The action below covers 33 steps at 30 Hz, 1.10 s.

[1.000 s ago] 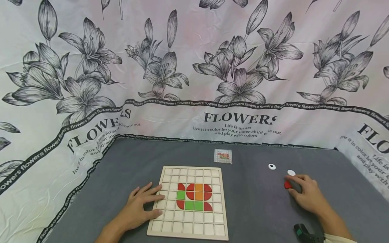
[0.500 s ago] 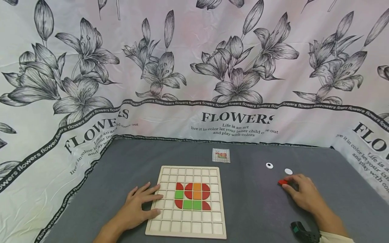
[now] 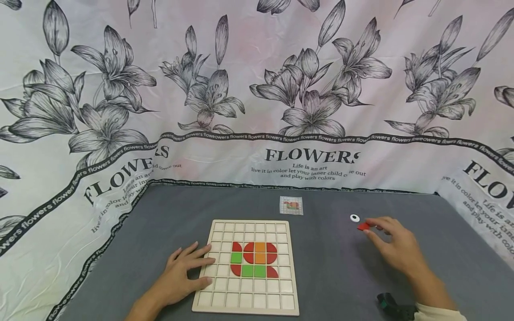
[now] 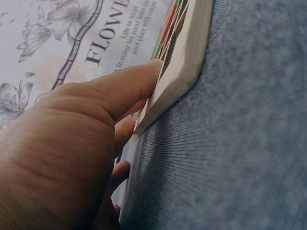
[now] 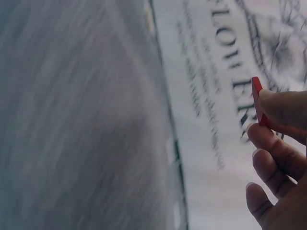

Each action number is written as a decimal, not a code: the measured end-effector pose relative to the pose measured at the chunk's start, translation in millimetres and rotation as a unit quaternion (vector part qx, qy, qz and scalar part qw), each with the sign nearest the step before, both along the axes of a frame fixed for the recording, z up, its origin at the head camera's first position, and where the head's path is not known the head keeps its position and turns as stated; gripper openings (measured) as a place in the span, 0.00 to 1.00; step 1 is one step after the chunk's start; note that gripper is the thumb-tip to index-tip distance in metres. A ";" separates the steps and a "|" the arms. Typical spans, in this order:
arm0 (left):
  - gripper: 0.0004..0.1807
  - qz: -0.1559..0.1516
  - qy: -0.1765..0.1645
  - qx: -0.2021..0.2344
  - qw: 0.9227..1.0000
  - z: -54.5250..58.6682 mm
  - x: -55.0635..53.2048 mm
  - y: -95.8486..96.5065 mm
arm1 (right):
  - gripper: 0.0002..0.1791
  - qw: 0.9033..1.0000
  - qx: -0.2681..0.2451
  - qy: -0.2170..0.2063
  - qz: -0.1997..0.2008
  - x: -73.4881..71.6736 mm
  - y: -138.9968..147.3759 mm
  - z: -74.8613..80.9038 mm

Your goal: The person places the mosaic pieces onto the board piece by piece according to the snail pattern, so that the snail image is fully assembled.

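My right hand [image 3: 398,246] pinches a small red tile [image 3: 363,226] between thumb and fingertips, raised above the grey table. In the right wrist view the red tile [image 5: 258,100] shows edge-on, and the other fingers are loosely bent. My left hand [image 3: 180,273] rests along the left edge of a pale wooden grid board [image 3: 225,299], fingers spread. Its thumb [image 4: 129,86] touches the board's edge [image 4: 177,79] in the left wrist view. Set in the board's cells are several red pieces [image 3: 272,253], green squares [image 3: 254,270] and orange squares [image 3: 260,252].
A white disc with a black dot [image 3: 354,218] lies just left of the right hand's fingertips. Behind the board lies a small picture card [image 3: 291,205] with a similar coloured pattern on a grid. A flower-printed cloth [image 3: 313,165] stands along the back of the table.
My right hand has picked up the red tile and carried it up and to the left. The plain white disc is now hidden from the head view. My left hand stays on the board.
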State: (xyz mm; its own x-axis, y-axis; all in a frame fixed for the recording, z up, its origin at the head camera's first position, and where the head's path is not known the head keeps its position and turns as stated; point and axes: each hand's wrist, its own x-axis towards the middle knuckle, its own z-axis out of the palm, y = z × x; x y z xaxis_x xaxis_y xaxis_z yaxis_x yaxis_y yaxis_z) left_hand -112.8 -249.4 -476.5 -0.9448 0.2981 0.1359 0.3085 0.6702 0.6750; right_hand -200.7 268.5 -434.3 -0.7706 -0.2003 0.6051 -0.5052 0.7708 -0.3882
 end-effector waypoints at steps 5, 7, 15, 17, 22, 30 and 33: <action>0.26 -0.006 0.006 0.001 1.000 1.2 0.6 2.1 | 0.20 0.997 -0.037 0.039 0.053 3.8 -24.5 17.9; 0.26 -0.007 0.004 0.002 1.000 1.8 0.7 2.5 | 0.20 0.995 -0.050 0.044 0.072 5.8 -34.3 24.8; 0.26 -0.007 -0.006 -0.001 1.000 2.3 -0.1 2.7 | 0.22 0.989 -0.062 0.056 0.119 14.3 -66.9 43.7; 0.26 -0.007 -0.006 0.001 1.000 2.5 0.0 2.5 | 0.22 0.986 -0.065 0.057 0.140 14.9 -75.3 47.1; 0.25 -0.005 -0.003 0.003 1.000 2.4 0.0 1.6 | 0.21 0.977 -0.080 0.064 0.185 13.3 -100.3 51.9; 0.26 -0.006 -0.011 0.003 1.000 2.6 -0.2 0.7 | 0.20 0.963 -0.106 0.076 0.235 12.9 -146.1 54.0; 0.26 -0.006 -0.008 0.002 1.000 2.1 -0.3 0.7 | 0.20 0.959 -0.109 0.084 0.247 13.9 -162.0 53.3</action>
State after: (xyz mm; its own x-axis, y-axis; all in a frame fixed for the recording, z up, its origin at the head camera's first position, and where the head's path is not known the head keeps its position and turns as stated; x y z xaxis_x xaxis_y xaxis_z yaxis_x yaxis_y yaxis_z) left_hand -113.1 -248.7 -474.5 -0.9433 0.3085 0.1227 0.3058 0.6633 0.6830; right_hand -186.7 106.4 -381.0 -0.5029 -0.3700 0.7811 -0.8570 0.3307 -0.3951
